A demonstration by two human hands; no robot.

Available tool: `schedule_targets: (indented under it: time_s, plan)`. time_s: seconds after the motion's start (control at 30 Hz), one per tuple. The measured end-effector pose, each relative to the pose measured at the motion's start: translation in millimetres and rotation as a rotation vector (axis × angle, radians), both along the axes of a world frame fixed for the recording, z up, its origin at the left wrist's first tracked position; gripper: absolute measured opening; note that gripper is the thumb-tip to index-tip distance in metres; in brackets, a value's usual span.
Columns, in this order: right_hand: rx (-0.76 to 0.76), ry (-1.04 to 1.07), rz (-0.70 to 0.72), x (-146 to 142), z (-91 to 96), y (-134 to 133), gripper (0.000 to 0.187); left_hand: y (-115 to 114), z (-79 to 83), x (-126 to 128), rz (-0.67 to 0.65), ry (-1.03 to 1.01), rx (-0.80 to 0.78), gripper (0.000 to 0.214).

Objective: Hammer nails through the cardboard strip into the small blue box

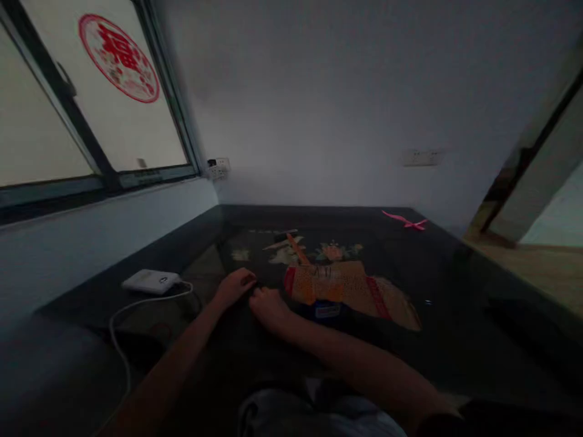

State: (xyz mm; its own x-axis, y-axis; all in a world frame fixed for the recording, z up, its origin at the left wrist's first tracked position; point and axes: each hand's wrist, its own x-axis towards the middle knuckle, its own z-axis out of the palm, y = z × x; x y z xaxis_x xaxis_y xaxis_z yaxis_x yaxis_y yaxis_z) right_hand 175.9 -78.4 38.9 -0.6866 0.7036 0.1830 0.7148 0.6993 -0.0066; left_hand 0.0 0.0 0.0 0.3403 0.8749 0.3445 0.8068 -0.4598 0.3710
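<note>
My left hand [234, 287] is low over the dark table, its fingers curled and thumb drawn in. Close beside it, my right hand [269, 308] is closed with the fingers bunched together. Whatever the two hands pinch between them is too dark and small to make out. Just right of my right hand lies a tan, speckled flat piece with red bands [350, 284], and a dark blue packet with a pale label [328, 310] sits at its near edge. An orange stick [298, 249] points away behind that piece, near a slim dark-and-pale item [281, 239].
A white power bank [152, 281] with a white cable [119, 340] lies on the left. Pink ribbon [413, 225] rests at the table's far right. The glossy dark tabletop [437, 267] meets a wall at the back; a window [113, 121] is on the left.
</note>
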Motion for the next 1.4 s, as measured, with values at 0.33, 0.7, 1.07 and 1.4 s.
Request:
schedule_targets:
  time_s: [0.33,0.7,1.07,1.4]
  plan:
    - [-0.058,-0.027,-0.039,-17,-16.0,49,0.029,-1,3.6,1,0.010,0.001,-0.009,0.017]
    - [-0.011,0.126,-0.038,-3,-4.6,19,0.029,0,4.0,2,0.015,0.012,0.019,0.019]
    - [-0.240,0.238,0.200,95,29.2,-96,0.033,-7,10.7,7,0.000,-0.020,0.103,0.020]
    - [-0.116,0.770,-0.191,194,91.9,-63,0.021,-58,88.1,120,-0.181,-0.355,0.267,0.020]
